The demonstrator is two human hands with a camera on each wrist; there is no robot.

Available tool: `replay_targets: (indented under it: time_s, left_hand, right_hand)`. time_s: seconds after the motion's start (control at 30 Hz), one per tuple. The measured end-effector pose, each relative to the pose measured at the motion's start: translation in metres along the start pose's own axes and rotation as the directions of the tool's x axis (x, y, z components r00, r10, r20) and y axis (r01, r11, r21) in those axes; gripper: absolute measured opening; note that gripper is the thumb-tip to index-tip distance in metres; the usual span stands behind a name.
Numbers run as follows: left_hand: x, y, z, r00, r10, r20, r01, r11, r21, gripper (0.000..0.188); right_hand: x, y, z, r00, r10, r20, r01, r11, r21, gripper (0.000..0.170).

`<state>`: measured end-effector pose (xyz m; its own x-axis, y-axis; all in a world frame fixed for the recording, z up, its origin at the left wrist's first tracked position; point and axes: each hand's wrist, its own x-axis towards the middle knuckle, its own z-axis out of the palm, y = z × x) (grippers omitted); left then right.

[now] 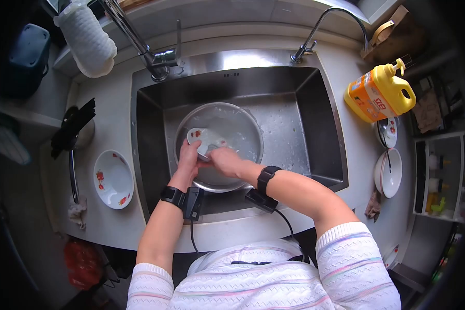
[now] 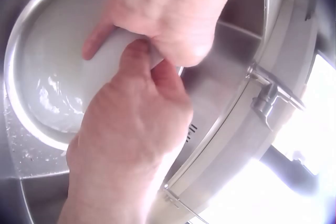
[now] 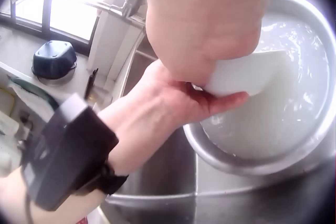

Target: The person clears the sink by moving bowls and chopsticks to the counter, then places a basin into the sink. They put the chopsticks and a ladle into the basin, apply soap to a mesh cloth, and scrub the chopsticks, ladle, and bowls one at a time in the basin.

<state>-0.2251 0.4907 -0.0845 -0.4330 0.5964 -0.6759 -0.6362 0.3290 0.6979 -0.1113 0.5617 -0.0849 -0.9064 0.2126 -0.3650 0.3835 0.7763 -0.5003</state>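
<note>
A white bowl [image 1: 205, 137] with red flower marks is held tilted over a round metal basin [image 1: 259, 150] of cloudy water. My left hand [image 1: 188, 159] grips the bowl on its left and near side, a digit lying along its outer wall in the right wrist view. The right hand [image 1: 226, 161] comes in from the right, and in the left wrist view its thumb and fingers [image 2: 135, 56] pinch the bowl's edge beside the left hand. Part of the bowl [image 3: 244, 74] is hidden behind the right hand in the right wrist view.
The basin stands in a steel sink [image 1: 289, 124] with a tall faucet [image 1: 163, 64] and a thin curved tap [image 1: 300, 51] behind. A flowered bowl [image 1: 112, 181] sits on the left counter; a yellow pump bottle [image 1: 380, 93] and another bowl [image 1: 388, 173] stand on the right.
</note>
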Motion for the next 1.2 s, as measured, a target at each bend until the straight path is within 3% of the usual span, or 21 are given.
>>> replay_targets:
  time_s: [0.03,0.1,0.17,0.2,0.23,0.3,0.37,0.43,0.57,0.63,0.7,0.77,0.83,0.87,0.9,0.97,1.0,1.07,1.1,1.17,1.2]
  left_hand:
    - [0.008,-0.011,-0.003,1.0,-0.002,0.0,0.002,1.0,0.001,0.039]
    - [0.038,-0.043,-0.017,0.961,0.261,-0.093,-0.247,0.959,0.142,0.039]
    - [0.034,-0.033,-0.02,0.957,0.279,-0.077,-0.256,0.94,0.225,0.039]
    - [0.011,-0.008,-0.011,0.99,0.124,-0.066,-0.108,0.974,0.201,0.039]
    - [-0.004,0.01,-0.006,0.998,-0.034,-0.049,0.042,0.982,0.184,0.038]
    - [-0.009,0.016,-0.004,0.999,-0.044,-0.017,0.046,0.978,0.203,0.038]
    - [-0.011,0.015,-0.001,0.998,-0.067,-0.003,0.067,0.992,0.105,0.04]
    - [0.004,-0.01,-0.003,0.999,0.02,-0.048,-0.015,0.994,0.107,0.04]
    - [0.01,-0.019,0.001,0.966,0.21,-0.149,-0.179,0.964,0.198,0.041]
    - [0.005,-0.008,-0.003,0.986,0.117,-0.116,-0.096,0.98,0.172,0.041]
    - [-0.004,0.009,-0.006,0.997,-0.066,-0.037,0.071,0.985,0.155,0.041]
    - [-0.006,0.008,0.001,0.996,-0.082,-0.037,0.085,0.991,0.107,0.041]
    - [0.002,-0.012,0.0,0.993,0.097,-0.069,-0.087,0.987,0.135,0.038]
    - [0.004,-0.016,0.003,0.98,0.193,-0.053,-0.186,0.975,0.121,0.038]
    - [0.005,-0.017,0.0,0.979,0.195,-0.056,-0.187,0.975,0.122,0.038]
    - [0.005,-0.015,-0.002,0.973,0.182,-0.146,-0.167,0.98,0.105,0.045]
    - [0.008,-0.012,-0.008,0.984,0.142,-0.112,-0.136,0.989,0.058,0.045]
    - [0.004,-0.005,-0.014,0.99,0.122,-0.065,-0.116,0.989,0.09,0.044]
    - [0.001,0.0,-0.012,0.995,0.101,-0.007,-0.099,0.987,0.13,0.043]
    - [-0.013,0.011,-0.006,1.0,0.019,0.007,-0.02,0.985,0.17,0.041]
    - [-0.019,0.016,-0.003,0.998,-0.047,0.028,0.041,0.983,0.179,0.04]
  right_hand:
    - [0.005,-0.014,-0.007,0.998,0.06,-0.036,-0.054,0.986,0.158,0.036]
    - [0.004,-0.021,-0.006,0.99,0.127,-0.066,-0.1,0.944,0.315,0.037]
    - [-0.012,-0.012,0.011,0.987,0.053,-0.15,0.023,0.884,0.467,0.034]
    - [-0.018,0.004,0.021,0.966,-0.108,-0.236,0.173,0.946,0.274,0.033]
    - [-0.019,0.014,0.026,0.966,-0.107,-0.236,0.172,0.946,0.274,0.033]
    - [-0.018,0.022,0.021,0.967,-0.117,-0.227,0.094,0.99,-0.107,0.032]
    - [-0.009,0.011,0.006,0.989,-0.085,-0.122,0.075,0.993,-0.087,0.027]
    - [-0.005,-0.015,-0.017,0.995,0.084,0.044,-0.089,0.989,0.114,0.024]
    - [-0.008,-0.024,0.002,0.967,0.106,-0.231,0.036,0.842,0.538,0.025]
    - [-0.015,-0.004,0.018,0.972,0.075,-0.221,0.04,0.878,0.477,0.024]
    - [-0.019,0.016,0.025,0.916,-0.201,-0.347,0.212,0.977,-0.006,0.023]
    - [-0.014,0.01,0.011,0.94,-0.17,-0.296,0.175,0.985,-0.011,0.021]
    - [-0.008,-0.021,-0.016,0.994,0.086,-0.064,-0.07,0.972,0.226,0.015]
    - [0.002,-0.026,-0.013,0.989,0.116,-0.087,-0.085,0.95,0.301,0.018]
    - [0.0,-0.026,-0.01,0.99,0.113,-0.087,-0.082,0.95,0.301,0.018]
    - [-0.014,-0.021,-0.003,0.969,0.032,-0.243,0.151,0.704,0.694,0.026]
    - [-0.02,-0.013,-0.004,0.972,0.029,-0.234,0.146,0.706,0.693,0.026]
    - [-0.027,0.004,-0.008,0.99,-0.043,0.136,-0.048,0.795,0.605,0.034]
    - [-0.027,0.011,-0.007,0.99,-0.042,0.132,-0.047,0.795,0.605,0.034]
    - [-0.024,0.025,-0.003,0.981,0.028,0.194,-0.065,0.98,0.189,0.035]
    - [-0.021,0.029,0.0,0.986,0.026,0.167,-0.048,0.99,0.129,0.034]
